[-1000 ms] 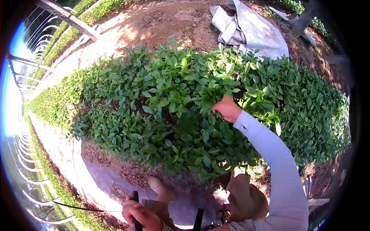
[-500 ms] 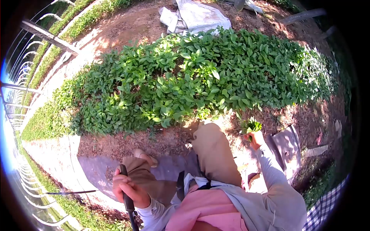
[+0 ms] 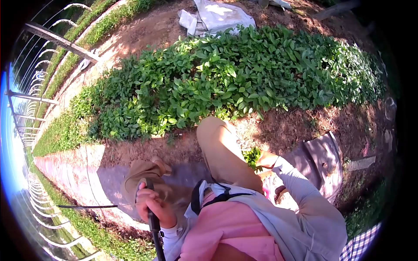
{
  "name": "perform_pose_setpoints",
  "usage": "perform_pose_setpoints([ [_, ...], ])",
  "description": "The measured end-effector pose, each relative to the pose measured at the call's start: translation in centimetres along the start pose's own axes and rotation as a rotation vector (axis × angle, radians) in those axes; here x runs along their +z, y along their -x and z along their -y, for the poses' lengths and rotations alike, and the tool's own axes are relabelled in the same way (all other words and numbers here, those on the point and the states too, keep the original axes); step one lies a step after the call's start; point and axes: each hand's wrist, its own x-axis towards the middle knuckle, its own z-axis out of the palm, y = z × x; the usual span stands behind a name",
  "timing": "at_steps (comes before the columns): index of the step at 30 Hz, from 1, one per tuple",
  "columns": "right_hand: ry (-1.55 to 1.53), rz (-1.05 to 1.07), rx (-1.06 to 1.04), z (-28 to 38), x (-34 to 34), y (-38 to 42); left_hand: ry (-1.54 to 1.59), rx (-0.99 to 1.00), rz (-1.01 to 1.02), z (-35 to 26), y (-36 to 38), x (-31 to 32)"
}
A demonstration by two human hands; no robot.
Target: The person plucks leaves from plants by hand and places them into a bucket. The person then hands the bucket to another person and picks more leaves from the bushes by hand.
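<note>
My left hand is wrapped round the black handle of a long dark pole at the lower left. Beside my bent knee, my right hand grips a small bunch of green leafy sprigs, whose leaves point to the left. Its fingertips are partly hidden by the leaves. A dense bed of green leafy plants stretches across the view beyond both hands.
White plastic sheeting lies behind the plants. Dark ground cloth is at the right, with a flat pale strip beside it. A post and white hoops stand left. Checked fabric shows lower right.
My right hand has moved left with the leafy bunch, in towards my knee. My left hand and the pole have shifted slightly right. My knees have moved left, and the view has shifted a little.
</note>
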Motion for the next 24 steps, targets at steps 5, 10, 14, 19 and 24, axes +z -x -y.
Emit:
perform_pose_setpoints([
  [5, 0.182, 0.086, 0.313, -0.3, -0.6, -4.0, -0.068, -0.025, -0.057, 1.1, -1.2, -0.3],
  [10, -0.151, -0.194, 0.153, -0.9, -3.6, -8.9, -0.174, -0.018, -0.046, 4.2, -3.8, -0.6],
  [14, -0.099, -0.531, -0.074, -0.5, -3.9, -14.3, -0.059, -0.029, 0.041, 8.1, -5.1, -1.1],
  [19, 0.6, -0.947, -0.038, -4.2, -6.6, -23.1, -0.027, -0.068, 0.004, 12.9, -6.0, -0.5],
  [24, 0.229, -1.069, 0.069, -0.7, -7.6, -26.2, -0.009, -0.024, -0.046, 15.5, -7.2, -0.1],
])
